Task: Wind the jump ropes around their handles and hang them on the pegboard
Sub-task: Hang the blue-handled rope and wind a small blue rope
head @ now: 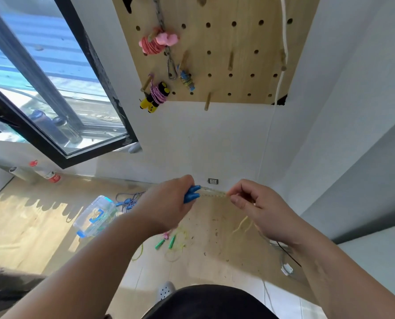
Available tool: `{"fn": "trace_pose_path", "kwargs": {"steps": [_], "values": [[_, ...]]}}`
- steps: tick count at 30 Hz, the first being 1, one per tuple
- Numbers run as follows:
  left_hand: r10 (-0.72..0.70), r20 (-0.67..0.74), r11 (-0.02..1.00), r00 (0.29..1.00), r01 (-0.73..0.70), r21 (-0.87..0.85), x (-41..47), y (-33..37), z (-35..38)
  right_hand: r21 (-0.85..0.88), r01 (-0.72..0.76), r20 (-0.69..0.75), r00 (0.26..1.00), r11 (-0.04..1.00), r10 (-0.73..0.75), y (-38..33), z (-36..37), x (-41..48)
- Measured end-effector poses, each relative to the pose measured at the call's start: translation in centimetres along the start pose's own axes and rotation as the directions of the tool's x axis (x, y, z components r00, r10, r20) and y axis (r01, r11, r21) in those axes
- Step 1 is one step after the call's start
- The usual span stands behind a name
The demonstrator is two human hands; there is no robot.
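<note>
My left hand point(166, 203) grips a pair of blue jump rope handles point(191, 194). Their pale yellowish rope point(212, 193) runs taut to my right hand point(256, 204), which pinches it; the slack hangs down below that hand. On the wooden pegboard point(226, 54) hang three wound ropes: a pink one point(156, 43), a yellow-and-black-handled one with pink cord point(156, 96), and a small blue-handled one point(187, 79). On the floor lie a green-handled rope point(168, 244) and a blue rope point(128, 201).
A clear plastic box with blue latches point(95, 216) sits on the floor at left. A metal chain with a carabiner point(171, 65) and a white cord point(282, 42) hang on the board. Window point(42, 88) at left; a wall outlet point(213, 180) low on the wall.
</note>
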State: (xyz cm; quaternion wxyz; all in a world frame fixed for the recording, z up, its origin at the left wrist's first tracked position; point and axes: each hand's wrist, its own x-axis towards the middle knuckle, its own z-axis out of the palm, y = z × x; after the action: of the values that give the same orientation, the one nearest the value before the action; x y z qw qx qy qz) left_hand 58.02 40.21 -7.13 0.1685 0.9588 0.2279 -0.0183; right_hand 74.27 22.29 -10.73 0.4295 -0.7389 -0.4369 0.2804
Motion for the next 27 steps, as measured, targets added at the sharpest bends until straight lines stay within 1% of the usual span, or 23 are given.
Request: {"fn": "trace_pose_path", "kwargs": {"steps": [2,4,6,7,8,9,10,11,12,13,14,15,16,17,18,19,20,22,23,24,25,26,27], "values": [[0.014,-0.096,0.985,0.995,0.002,0.170,1.0,-0.8,-1.0,-0.116,-0.055,0.029,0.998,0.992,0.059,2.2,-0.2,0.6],[0.030,-0.227,0.968,0.974,0.028,0.250,1.9,-1.5,-3.0,-0.259,-0.121,0.056,0.989,0.958,0.140,5.6,-0.6,1.2],[0.052,-0.317,0.955,0.947,0.046,0.293,2.5,-2.0,-5.1,-0.370,-0.220,0.006,0.971,0.902,0.239,9.5,-1.1,1.2],[0.068,-0.331,0.946,0.941,0.045,0.321,2.7,-2.3,-5.8,-0.428,-0.291,-0.048,0.953,0.856,0.300,11.4,-1.4,1.0],[0.080,-0.321,0.937,0.944,0.039,0.348,2.9,-2.5,-6.1,-0.492,-0.370,-0.096,0.923,0.788,0.373,12.9,-1.7,0.7],[0.084,-0.295,0.929,0.952,0.032,0.367,3.0,-2.6,-6.1,-0.571,-0.438,-0.118,0.881,0.694,0.459,14.0,-2.1,0.4],[0.077,-0.259,0.928,0.963,0.026,0.372,3.1,-2.5,-5.9,-0.644,-0.478,-0.111,0.831,0.597,0.545,14.8,-2.2,0.3],[0.068,-0.215,0.929,0.974,0.016,0.369,3.2,-2.5,-5.4,-0.689,-0.500,-0.092,0.779,0.525,0.620,15.2,-2.3,0.4],[0.068,-0.168,0.932,0.983,-0.002,0.363,3.2,-2.3,-4.8,-0.698,-0.502,-0.062,0.753,0.511,0.656,15.0,-2.3,0.8],[0.077,-0.120,0.934,0.990,-0.030,0.355,3.2,-2.0,-4.0,-0.671,-0.485,-0.012,0.763,0.561,0.646,14.1,-2.2,1.3],[0.090,-0.078,0.940,0.993,-0.059,0.336,3.2,-1.6,-3.4,-0.602,-0.452,0.039,0.807,0.658,0.589,12.8,-2.0,1.9],[0.100,-0.044,0.949,0.994,-0.082,0.304,3.2,-1.1,-2.8,-0.493,-0.405,0.087,0.858,0.770,0.506,11.0,-1.8,2.3],[0.111,-0.023,0.959,0.994,-0.101,0.263,3.2,-0.6,-2.2,-0.343,-0.347,0.133,0.902,0.873,0.411,8.8,-1.6,2.6],[0.127,-0.010,0.969,0.992,-0.122,0.216,3.1,-0.2,-1.7,-0.175,-0.288,0.169,0.933,0.942,0.317,6.4,-1.3,2.8],[0.148,0.000,0.976,0.989,-0.146,0.163,3.0,0.2,-1.3,-0.020,-0.229,0.192,0.954,0.973,0.228,4.0,-1.1,2.9],[0.161,0.008,0.982,0.987,-0.161,0.095,2.9,0.6,-1.0,0.096,-0.179,0.201,0.967,0.979,0.157,2.0,-0.8,2.8],[0.163,0.008,0.987,0.987,-0.163,0.005,2.8,0.8,-0.9,0.158,-0.124,0.198,0.976,0.980,0.091,0.5,-0.5,2.7],[0.122,-0.008,0.971,0.993,-0.121,-0.206,2.5,1.1,-0.8,0.163,-0.031,0.177,0.984,0.986,0.002,-1.2,0.0,2.3],[0.078,-0.013,0.948,0.997,-0.078,-0.308,2.5,1.2,-0.8,0.169,-0.011,0.167,0.986,0.986,-0.017,-1.6,0.2,2.1],[0.024,-0.010,0.909,1.000,-0.026,-0.415,2.4,1.4,-0.7,0.209,-0.003,0.151,0.988,0.978,-0.029,-1.9,0.4,2.0],[-0.027,0.009,0.845,1.000,0.028,-0.534,2.2,1.6,-0.5,0.261,-0.003,0.131,0.991,0.965,-0.032,-2.2,0.6,1.9],[-0.070,0.035,0.745,0.997,0.076,-0.663,2.1,1.8,-0.2,0.288,-0.005,0.109,0.994,0.958,-0.027,-2.4,0.7,1.9],[-0.108,0.062,0.609,0.992,0.116,-0.784,1.9,2.1,0.0,0.284,-0.011,0.090,0.996,0.959,-0.015,-2.5,0.9,1.9]]}}
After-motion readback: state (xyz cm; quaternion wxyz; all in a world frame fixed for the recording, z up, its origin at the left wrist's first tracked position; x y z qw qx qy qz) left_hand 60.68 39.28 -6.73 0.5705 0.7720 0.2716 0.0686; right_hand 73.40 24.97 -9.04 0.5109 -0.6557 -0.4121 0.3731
